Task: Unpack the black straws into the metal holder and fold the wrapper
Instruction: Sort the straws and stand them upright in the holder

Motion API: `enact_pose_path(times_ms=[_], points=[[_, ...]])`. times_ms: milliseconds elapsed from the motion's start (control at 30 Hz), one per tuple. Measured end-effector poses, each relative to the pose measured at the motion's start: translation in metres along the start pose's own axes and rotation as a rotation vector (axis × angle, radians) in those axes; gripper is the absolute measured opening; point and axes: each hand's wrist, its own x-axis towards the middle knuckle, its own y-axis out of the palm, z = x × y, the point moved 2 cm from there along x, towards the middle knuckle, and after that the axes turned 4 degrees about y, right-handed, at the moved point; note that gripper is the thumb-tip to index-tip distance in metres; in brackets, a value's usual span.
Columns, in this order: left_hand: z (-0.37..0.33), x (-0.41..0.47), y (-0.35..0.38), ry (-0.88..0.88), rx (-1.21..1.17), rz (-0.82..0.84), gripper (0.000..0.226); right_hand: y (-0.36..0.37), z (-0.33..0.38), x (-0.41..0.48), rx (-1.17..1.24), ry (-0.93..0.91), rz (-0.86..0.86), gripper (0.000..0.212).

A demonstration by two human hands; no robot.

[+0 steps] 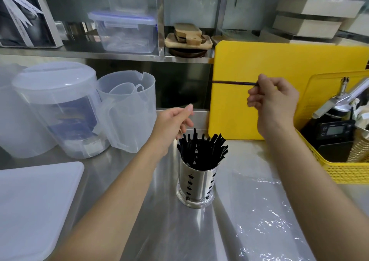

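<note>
Head view. A single black straw (233, 82) is pinched at its right end by the right hand (273, 103) and held level, far right of the metal holder (196, 183). The left hand (171, 123) hovers just far-left of the holder's rim, fingers loosely curled, nothing held. Black straws (201, 149) are bunched upright and splayed in the perforated, shiny holder. A clear wrapper (259, 210) lies flat, near right. Steel counter (159, 230); yellow board (279, 61) propped behind; plastic jugs (127, 109) at left.
</note>
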Motion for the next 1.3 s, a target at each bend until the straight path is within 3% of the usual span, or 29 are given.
enact_pose_path(times_ms=[133, 267, 333, 400, 533, 800, 933, 1067, 1133, 1233, 1300], points=[[-0.012, -0.001, 0.009, -0.010, -0.197, 0.122, 0.028, -0.001, -0.028, -0.019, 0.025, 0.199, 0.187, 0.020], [-0.022, 0.000, 0.006, 0.112, -0.252, -0.030, 0.017, -0.006, -0.049, -0.030, -0.169, 0.240, 0.257, 0.014], [-0.028, 0.002, 0.002, 0.139, -0.132, -0.123, 0.020, -0.007, -0.053, -0.032, -0.342, 0.183, 0.266, 0.014], [-0.037, 0.006, -0.002, 0.221, 0.096, -0.157, 0.020, -0.009, -0.052, -0.029, -0.367, 0.145, 0.224, 0.014], [-0.051, 0.009, 0.000, 0.366, 0.488, -0.030, 0.017, -0.017, -0.053, -0.022, -0.288, 0.165, 0.136, 0.015], [0.002, 0.007, 0.012, 0.098, 0.829, 0.312, 0.019, -0.025, -0.071, -0.025, -0.277, 0.208, 0.159, 0.016], [0.016, 0.005, 0.011, 0.110, 0.776, 0.285, 0.021, -0.026, -0.081, -0.027, -0.330, 0.185, 0.202, 0.021], [0.017, 0.003, 0.001, 0.130, 0.604, 0.174, 0.041, -0.030, -0.090, -0.026, -0.361, 0.197, 0.269, 0.016], [0.017, -0.002, -0.010, 0.032, 0.400, 0.280, 0.060, -0.037, -0.089, -0.026, -0.329, 0.245, 0.417, 0.013], [0.031, -0.012, -0.027, -0.149, 0.292, 0.558, 0.104, -0.056, -0.095, -0.030, -0.251, 0.436, 0.738, 0.062], [0.045, -0.019, -0.031, -0.253, 0.390, 0.642, 0.125, -0.062, -0.101, -0.037, -0.392, 0.463, 0.899, 0.087]])
